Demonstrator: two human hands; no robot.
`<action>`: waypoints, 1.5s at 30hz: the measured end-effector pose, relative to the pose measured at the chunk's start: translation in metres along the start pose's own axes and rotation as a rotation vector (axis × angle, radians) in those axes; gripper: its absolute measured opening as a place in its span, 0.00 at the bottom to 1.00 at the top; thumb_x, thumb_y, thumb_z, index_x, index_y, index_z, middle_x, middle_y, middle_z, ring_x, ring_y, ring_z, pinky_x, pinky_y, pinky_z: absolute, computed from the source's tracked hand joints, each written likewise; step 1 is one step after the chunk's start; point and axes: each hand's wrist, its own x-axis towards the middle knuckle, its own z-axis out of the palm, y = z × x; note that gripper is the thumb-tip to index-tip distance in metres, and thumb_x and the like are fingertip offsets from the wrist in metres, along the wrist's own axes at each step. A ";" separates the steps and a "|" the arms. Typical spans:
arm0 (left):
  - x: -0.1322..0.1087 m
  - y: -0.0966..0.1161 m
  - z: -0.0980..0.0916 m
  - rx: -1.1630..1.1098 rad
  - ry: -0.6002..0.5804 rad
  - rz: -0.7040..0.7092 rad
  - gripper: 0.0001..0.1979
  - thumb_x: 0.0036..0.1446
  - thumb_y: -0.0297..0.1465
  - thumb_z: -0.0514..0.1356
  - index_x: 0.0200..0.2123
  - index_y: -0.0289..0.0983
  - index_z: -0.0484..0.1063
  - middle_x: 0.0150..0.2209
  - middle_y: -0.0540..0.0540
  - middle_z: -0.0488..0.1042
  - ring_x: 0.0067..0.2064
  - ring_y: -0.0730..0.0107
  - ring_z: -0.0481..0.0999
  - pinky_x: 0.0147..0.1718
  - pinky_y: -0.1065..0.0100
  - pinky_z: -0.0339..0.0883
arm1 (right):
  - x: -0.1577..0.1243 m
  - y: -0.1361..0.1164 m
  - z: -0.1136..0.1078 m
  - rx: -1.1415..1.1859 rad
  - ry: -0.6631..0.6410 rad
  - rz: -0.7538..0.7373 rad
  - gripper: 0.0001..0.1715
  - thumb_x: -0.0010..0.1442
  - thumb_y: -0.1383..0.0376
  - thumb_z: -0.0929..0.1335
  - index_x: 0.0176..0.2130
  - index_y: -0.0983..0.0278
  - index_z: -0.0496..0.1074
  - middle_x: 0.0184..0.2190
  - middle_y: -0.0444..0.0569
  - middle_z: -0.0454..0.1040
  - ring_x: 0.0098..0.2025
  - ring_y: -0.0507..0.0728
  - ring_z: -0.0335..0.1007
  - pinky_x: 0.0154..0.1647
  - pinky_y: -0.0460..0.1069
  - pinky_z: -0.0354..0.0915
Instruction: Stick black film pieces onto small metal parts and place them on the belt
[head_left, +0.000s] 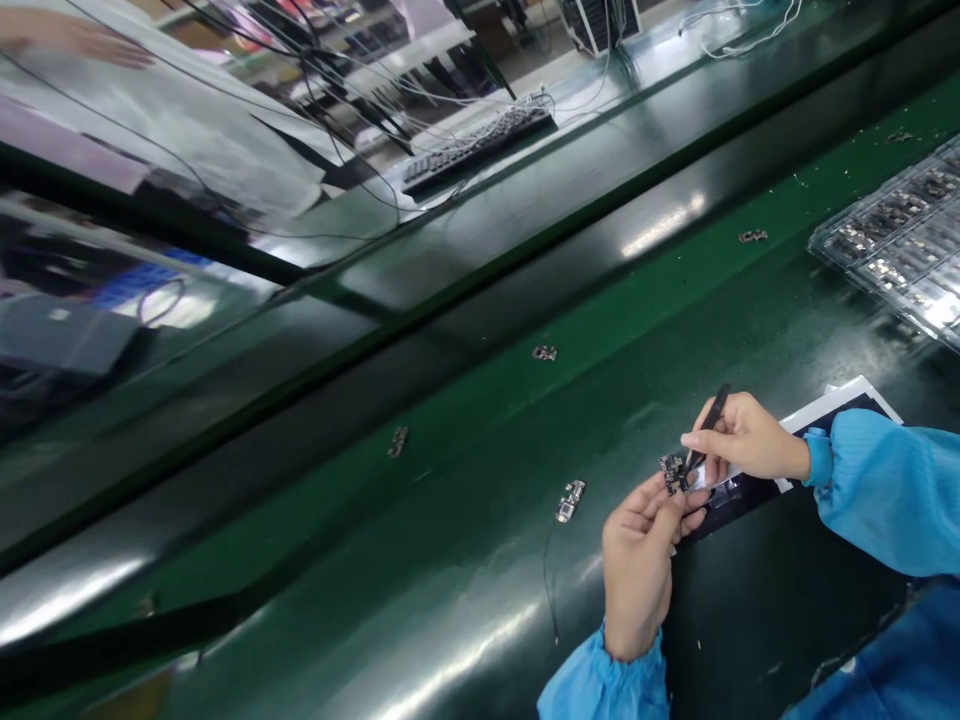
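Between the thumb and fingers of my left hand is a small dark circuit board, held up over the bench. My right hand is closed around black tweezers, whose tips point down at the board's right side. Whether the tips touch the board or grip a part, I cannot make out. Below my hands lies a black sheet with a white border. Another circuit board, with a thin black wire trailing from it, lies left of my left hand.
Clear plastic trays full of small boards stand at the right. Single boards lie spaced along the green strip. Behind the dark rail are a keyboard, loose cables and a person in white clothing.
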 end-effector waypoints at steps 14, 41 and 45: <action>0.001 -0.001 -0.003 0.017 0.057 -0.006 0.18 0.41 0.33 0.69 0.37 0.31 0.73 0.32 0.45 0.78 0.32 0.70 0.77 0.31 0.72 0.72 | 0.001 -0.002 0.006 0.097 0.010 0.026 0.21 0.44 0.55 0.73 0.25 0.68 0.64 0.11 0.40 0.67 0.13 0.48 0.66 0.13 0.39 0.62; 0.027 0.034 -0.025 0.195 0.198 0.279 0.15 0.45 0.32 0.66 0.37 0.32 0.72 0.36 0.42 0.76 0.35 0.62 0.79 0.34 0.66 0.74 | 0.005 0.013 -0.003 -0.203 0.227 -0.312 0.12 0.53 0.60 0.68 0.28 0.68 0.68 0.16 0.45 0.69 0.19 0.53 0.71 0.19 0.44 0.66; 0.097 0.091 -0.042 0.584 0.329 0.471 0.12 0.55 0.29 0.57 0.42 0.30 0.69 0.41 0.38 0.75 0.41 0.62 0.78 0.39 0.65 0.73 | 0.010 0.016 0.000 -0.193 0.220 -0.295 0.12 0.53 0.60 0.67 0.27 0.68 0.67 0.14 0.44 0.68 0.18 0.52 0.69 0.19 0.43 0.64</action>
